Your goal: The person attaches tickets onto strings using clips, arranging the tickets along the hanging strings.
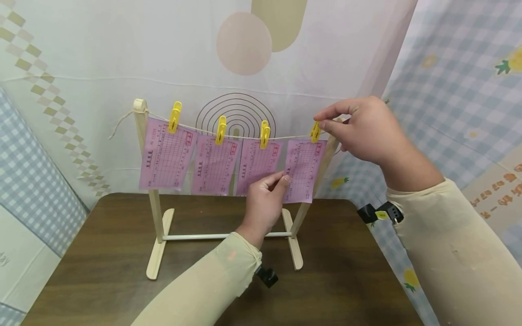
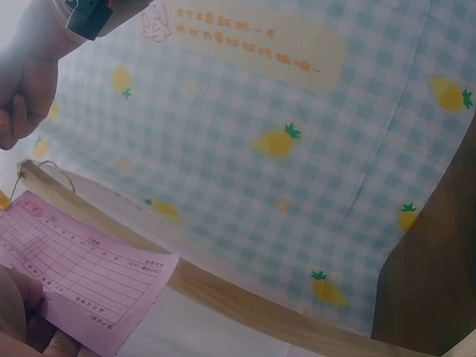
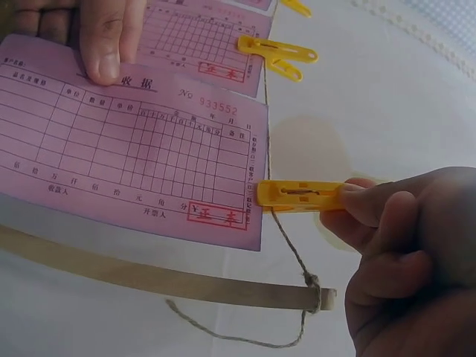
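Observation:
My right hand pinches the tail end of a yellow clothespin between thumb and forefinger. The clothespin's other end is on the edge of the rightmost pink receipt slip, where the twine passes. With thumb and fingers, my left hand pinches the left edge of this same slip. Printed lines, a red number and a red stamp show on it in the right wrist view. Three more pink slips hang to the left, each under its own yellow clothespin; the left hand partly overlaps the nearest slip.
The twine is tied between two wooden posts of a stand, joined low down by a white bar. Its feet stand on a dark brown table. A patterned cloth hangs close behind, and a checked one on the right.

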The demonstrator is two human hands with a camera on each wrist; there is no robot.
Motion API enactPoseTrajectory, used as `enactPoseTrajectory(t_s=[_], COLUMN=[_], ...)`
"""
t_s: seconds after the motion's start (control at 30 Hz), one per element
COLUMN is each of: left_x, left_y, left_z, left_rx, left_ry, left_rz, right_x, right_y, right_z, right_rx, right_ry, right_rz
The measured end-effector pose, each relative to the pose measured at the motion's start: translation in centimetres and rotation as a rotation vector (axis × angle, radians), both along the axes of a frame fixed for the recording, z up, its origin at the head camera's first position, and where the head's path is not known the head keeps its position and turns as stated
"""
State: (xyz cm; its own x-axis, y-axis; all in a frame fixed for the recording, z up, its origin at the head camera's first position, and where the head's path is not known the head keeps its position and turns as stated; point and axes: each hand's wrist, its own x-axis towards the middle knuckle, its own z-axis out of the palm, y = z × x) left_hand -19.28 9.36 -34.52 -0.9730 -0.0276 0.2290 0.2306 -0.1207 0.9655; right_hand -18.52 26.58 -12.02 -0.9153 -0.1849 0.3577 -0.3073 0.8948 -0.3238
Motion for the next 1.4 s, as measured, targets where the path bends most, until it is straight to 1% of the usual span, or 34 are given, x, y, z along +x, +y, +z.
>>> enactPoseTrajectory(t_s=[0.2,0.37,0.63,0.83,0.97,1.13,1.23,1.4], left_x=[0.05,0.01,-0.03,-0.05,0.02,0.15,0.27,0.47], left_y=[0.07,0.12,0.2,0.22,0.3,0.41,0.42,0.22], left_z=[0.39,0.67,0.78,0.84,0.9,0.94,1.01,0.98], left_rx=[-0.017,-0.007,0.011,0.005,0.003,0.004,0.005,0.018], left_ry=[-0.017,-0.019,-0.014,-0.002,0.008,-0.005,-0.007,-0.011], left_rz=[0.0,-0.002,-0.002,0.005,0.012,-0.002,-0.012,-0.057], right_x=[0.16,0.14,-0.13,-0.24,-0.16,0.06,0.13,0.15], right_y=[0.02,-0.03,-0.06,-0.14,-0.14,0.02,0.1,0.14], right_z=[0.41,0.58,0.09,-0.06,0.03,0.26,0.36,0.36], right_rx=[-0.017,-0.025,-0.029,-0.021,-0.02,-0.007,-0.005,-0.033], right_ry=[-0.009,-0.028,-0.037,-0.034,-0.072,-0.133,-0.153,-0.169], right_rz=[-0.017,0.003,0.033,0.048,0.042,0.033,0.036,0.032])
